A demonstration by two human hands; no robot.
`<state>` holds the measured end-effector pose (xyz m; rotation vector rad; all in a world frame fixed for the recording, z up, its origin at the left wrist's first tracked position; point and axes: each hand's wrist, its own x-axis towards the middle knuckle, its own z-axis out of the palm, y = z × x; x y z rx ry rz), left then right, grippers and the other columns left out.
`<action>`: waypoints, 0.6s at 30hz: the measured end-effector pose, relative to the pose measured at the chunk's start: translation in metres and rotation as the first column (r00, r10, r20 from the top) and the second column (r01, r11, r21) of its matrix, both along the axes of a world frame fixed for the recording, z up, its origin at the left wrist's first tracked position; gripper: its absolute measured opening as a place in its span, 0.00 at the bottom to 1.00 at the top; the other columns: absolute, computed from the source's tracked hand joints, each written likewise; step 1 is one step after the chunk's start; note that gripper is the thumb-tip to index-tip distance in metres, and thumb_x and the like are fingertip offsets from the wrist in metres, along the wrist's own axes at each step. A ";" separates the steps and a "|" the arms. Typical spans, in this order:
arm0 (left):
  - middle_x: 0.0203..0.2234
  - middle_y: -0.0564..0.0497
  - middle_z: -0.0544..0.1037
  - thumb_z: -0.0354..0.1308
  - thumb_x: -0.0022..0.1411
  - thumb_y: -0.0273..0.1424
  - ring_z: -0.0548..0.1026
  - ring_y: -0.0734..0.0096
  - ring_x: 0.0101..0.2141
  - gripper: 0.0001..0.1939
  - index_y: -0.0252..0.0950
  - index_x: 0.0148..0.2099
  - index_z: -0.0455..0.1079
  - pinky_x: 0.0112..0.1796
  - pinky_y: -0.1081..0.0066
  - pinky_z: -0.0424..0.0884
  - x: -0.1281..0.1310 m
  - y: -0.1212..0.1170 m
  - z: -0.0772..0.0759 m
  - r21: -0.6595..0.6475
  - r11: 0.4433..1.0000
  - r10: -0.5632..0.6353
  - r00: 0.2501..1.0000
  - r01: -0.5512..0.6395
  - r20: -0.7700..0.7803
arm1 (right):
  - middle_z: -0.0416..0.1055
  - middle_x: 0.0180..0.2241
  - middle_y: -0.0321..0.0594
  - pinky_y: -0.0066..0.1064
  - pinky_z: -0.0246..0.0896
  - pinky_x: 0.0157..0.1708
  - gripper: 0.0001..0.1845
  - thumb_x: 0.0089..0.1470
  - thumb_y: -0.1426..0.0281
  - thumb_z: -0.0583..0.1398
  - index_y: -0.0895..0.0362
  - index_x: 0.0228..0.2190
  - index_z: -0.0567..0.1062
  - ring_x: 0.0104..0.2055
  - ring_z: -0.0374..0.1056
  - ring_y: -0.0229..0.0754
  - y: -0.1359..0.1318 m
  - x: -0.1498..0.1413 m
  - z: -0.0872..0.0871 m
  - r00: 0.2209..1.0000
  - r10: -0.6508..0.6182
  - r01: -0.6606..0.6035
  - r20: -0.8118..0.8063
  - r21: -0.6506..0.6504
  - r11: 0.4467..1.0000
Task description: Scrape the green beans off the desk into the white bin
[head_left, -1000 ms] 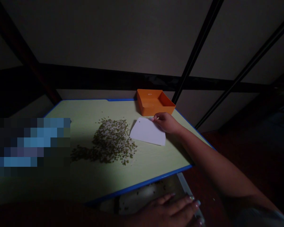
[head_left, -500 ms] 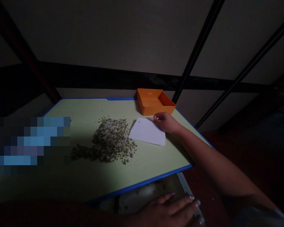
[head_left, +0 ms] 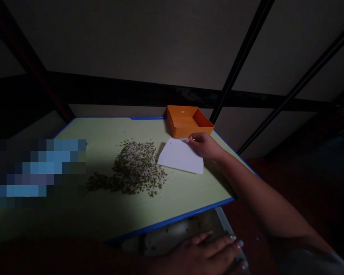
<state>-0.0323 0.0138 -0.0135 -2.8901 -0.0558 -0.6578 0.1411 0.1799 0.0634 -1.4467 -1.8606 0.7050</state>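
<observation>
My right hand [head_left: 205, 146] pinches the top edge of a white flat scraper [head_left: 182, 156], a trapezoid-shaped sheet with a small hole near one corner. The scraper is tilted over the pale green tabletop [head_left: 100, 130]. Just left of it spreads a pile of small dark, peppercorn-like bits [head_left: 137, 168], with paler specks among them. Low in the view, my left hand [head_left: 202, 254] has its fingers stretched out beyond the table's near edge, over an open drawer or bin [head_left: 223, 221]. Whether it touches that rim is unclear in the dim light.
An orange open tray [head_left: 186, 131] stands at the table's back right, close behind my right hand. Blue edging [head_left: 172, 224] runs round the tabletop. A pixelated patch hides the table's left side. Dark-framed panels [head_left: 132, 46] rise behind the table.
My right hand and the scraper have risen slightly and shifted a little right. The pile looks the same, and my left hand stays low over the drawer or bin.
</observation>
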 end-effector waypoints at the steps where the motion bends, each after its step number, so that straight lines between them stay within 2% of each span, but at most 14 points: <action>1: 0.58 0.55 0.65 0.40 0.69 0.32 0.61 0.73 0.57 0.20 0.39 0.60 0.61 0.44 0.72 0.68 -0.001 0.000 0.001 0.001 1.000 -0.003 1.000 0.003 -0.016 | 0.56 0.17 0.31 0.25 0.40 0.19 0.25 0.49 0.48 0.56 0.59 0.23 0.66 0.19 0.49 0.29 -0.002 0.001 0.003 1.000 0.026 -0.026 -0.008 -0.003 1.000; 4: 0.59 0.55 0.64 0.40 0.69 0.32 0.60 0.73 0.58 0.20 0.41 0.60 0.60 0.45 0.72 0.67 -0.002 0.000 0.003 0.024 1.000 -0.006 0.999 0.008 -0.050 | 0.55 0.17 0.30 0.24 0.40 0.18 0.24 0.49 0.49 0.57 0.59 0.23 0.65 0.19 0.49 0.29 -0.009 0.007 0.012 0.986 0.161 -0.163 -0.036 -0.049 0.985; 8: 0.59 0.55 0.63 0.38 0.70 0.31 0.59 0.73 0.59 0.20 0.41 0.60 0.60 0.47 0.72 0.65 -0.003 -0.001 0.003 0.009 1.000 0.011 0.999 -0.010 -0.037 | 0.57 0.17 0.29 0.23 0.41 0.17 0.21 0.47 0.53 0.61 0.59 0.24 0.66 0.18 0.50 0.28 -0.016 0.017 0.023 0.943 0.318 -0.332 -0.100 -0.181 0.926; 10: 0.59 0.55 0.64 0.38 0.70 0.31 0.60 0.74 0.58 0.19 0.41 0.59 0.61 0.47 0.72 0.65 -0.003 -0.002 0.006 -0.016 1.000 0.003 0.999 -0.004 -0.048 | 0.60 0.18 0.30 0.23 0.43 0.17 0.20 0.45 0.56 0.64 0.59 0.25 0.66 0.19 0.52 0.28 -0.017 0.022 0.026 0.936 0.328 -0.348 -0.125 -0.204 0.915; 13: 0.58 0.55 0.66 0.37 0.70 0.31 0.62 0.75 0.57 0.19 0.41 0.57 0.64 0.47 0.73 0.65 -0.003 -0.002 0.011 -0.049 0.999 -0.005 0.998 0.002 -0.060 | 0.63 0.19 0.31 0.22 0.45 0.18 0.19 0.42 0.59 0.66 0.60 0.25 0.67 0.20 0.56 0.28 -0.017 0.029 0.029 0.944 0.290 -0.318 -0.158 -0.195 0.928; 18: 0.59 0.55 0.64 0.38 0.70 0.30 0.60 0.74 0.58 0.20 0.41 0.58 0.63 0.47 0.72 0.64 -0.004 -0.002 0.010 -0.042 0.999 -0.005 0.997 0.002 -0.073 | 0.64 0.19 0.31 0.22 0.47 0.17 0.17 0.45 0.61 0.65 0.60 0.25 0.66 0.19 0.58 0.28 -0.019 0.032 0.033 0.955 0.264 -0.289 -0.134 -0.219 0.932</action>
